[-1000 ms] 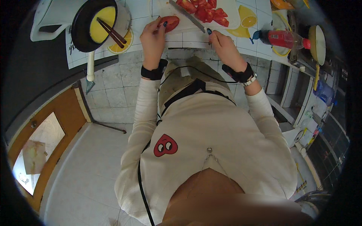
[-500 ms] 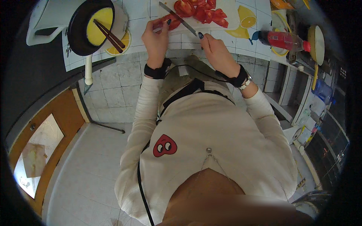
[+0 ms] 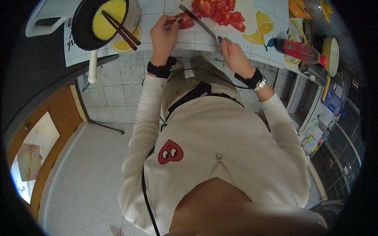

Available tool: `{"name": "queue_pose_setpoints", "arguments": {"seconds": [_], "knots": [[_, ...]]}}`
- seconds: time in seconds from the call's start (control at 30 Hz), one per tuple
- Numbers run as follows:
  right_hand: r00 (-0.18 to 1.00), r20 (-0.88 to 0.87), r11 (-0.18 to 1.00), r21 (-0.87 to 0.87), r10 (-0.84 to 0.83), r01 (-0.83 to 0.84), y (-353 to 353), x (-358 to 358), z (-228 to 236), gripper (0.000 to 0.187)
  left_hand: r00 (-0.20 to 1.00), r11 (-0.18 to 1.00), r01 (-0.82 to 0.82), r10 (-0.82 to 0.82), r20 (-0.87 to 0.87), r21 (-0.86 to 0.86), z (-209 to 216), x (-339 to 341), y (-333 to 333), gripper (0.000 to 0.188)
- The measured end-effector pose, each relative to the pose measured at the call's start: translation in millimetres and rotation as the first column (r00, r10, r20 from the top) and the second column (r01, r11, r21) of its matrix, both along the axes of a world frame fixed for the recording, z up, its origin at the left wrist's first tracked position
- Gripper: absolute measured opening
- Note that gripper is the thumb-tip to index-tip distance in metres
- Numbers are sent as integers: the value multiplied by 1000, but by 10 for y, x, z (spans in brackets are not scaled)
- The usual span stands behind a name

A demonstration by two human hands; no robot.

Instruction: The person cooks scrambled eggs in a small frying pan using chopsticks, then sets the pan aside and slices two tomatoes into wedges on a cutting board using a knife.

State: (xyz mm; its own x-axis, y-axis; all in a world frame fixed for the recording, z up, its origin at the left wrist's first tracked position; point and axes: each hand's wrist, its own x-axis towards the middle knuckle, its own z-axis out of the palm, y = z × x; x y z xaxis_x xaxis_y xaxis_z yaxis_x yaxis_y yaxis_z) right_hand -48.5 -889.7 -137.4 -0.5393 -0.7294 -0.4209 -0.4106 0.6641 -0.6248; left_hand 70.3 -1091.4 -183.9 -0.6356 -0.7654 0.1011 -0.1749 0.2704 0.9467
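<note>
My left hand is closed at the fingertips, pinching a red tomato piece near the counter's front edge. Just right of those fingers lies a tomato wedge. My right hand grips a kitchen knife by its handle, which the fingers mostly hide. The blade slants up and to the left, between the wedge and a group of cut tomato chunks. Under the tomatoes is a pale cutting board, partly cut off by the top of the picture.
At the left stands a dark-lined pot of yellow liquid, with brown chopsticks resting in it and its pale handle over the edge. A bottle with red contents and a yellow-handled pan are on the right.
The view has shifted slightly. My left fingertips have drawn a little to the left, away from the knife. The knife remains in my right hand, at nearly the same slant.
</note>
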Motion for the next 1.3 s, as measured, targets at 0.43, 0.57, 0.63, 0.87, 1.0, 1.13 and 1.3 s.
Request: {"name": "queue_pose_setpoints", "arguments": {"seconds": [0.43, 0.57, 0.63, 0.87, 1.0, 1.13, 1.3], "knots": [[1000, -25, 944, -331, 5, -13, -7, 227, 228, 26, 995, 988, -76, 85, -61, 133, 41, -54, 207, 17], [999, -31, 957, -291, 6, -14, -3, 259, 199, 25, 994, 993, -104, 106, -26, 59, 37, -38, 225, 16], [995, -96, 959, -274, 40, -65, -29, 253, 171, 24, 993, 992, -111, 113, -32, 67, 20, -34, 233, 16], [955, -240, 904, -347, 174, -252, -304, 169, -74, 17, 996, 998, -61, 63, -61, 22, -65, -14, 190, 15], [991, -109, 973, -211, 75, -97, -24, 155, -65, 23, 999, 999, -38, 37, -16, -27, -63, 19, 94, 15], [982, -153, 978, -158, 112, -136, 28, 50, -58, 28, 1000, 993, 19, -16, 24, -115, -36, 33, 26, 13], [906, -340, 905, -247, 253, -346, -24, -259, 45, 30, 994, 993, 108, -107, 24, -53, -40, 26, -101, 13]]}}
